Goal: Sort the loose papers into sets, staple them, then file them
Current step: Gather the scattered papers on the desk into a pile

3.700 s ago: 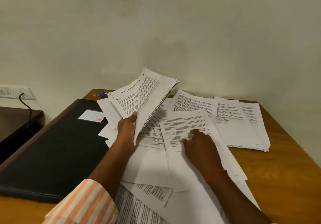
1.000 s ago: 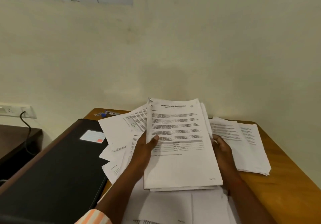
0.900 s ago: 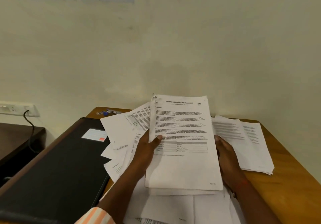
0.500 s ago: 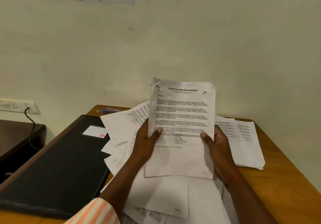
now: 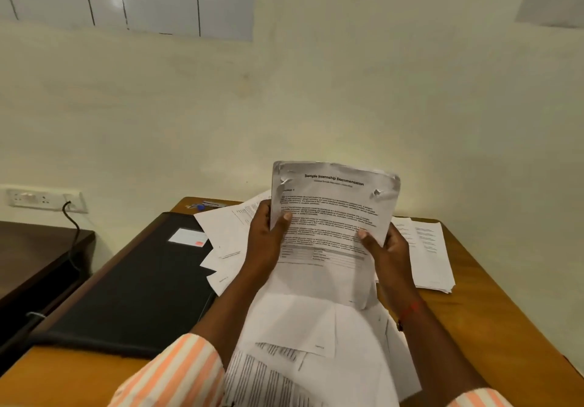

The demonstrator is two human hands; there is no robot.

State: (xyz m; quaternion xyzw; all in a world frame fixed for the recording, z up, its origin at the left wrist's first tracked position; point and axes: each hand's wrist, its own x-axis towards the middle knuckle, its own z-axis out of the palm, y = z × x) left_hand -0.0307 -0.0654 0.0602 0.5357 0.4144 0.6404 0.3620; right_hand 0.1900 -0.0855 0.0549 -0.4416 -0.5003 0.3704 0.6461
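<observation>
Both hands — left hand [image 5: 265,242] and right hand [image 5: 387,253] — pinch the upright white printed paper set [image 5: 328,232] at its side edges, thumbs across the front, probably to square its sheets for stapling. Below the grip lie loose white sheets [image 5: 303,327]; left of it, a black flat folder [image 5: 132,280] waits on the wooden desk [image 5: 493,321].

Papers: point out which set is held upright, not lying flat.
The set titled Sample Internship Documentation, held upright between left hand and right hand; the right-side stack and loose sheets lie flat.

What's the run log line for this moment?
phase: sorting | left hand: grips white printed paper set | right hand: grips it | pose: upright over loose white sheets
</observation>
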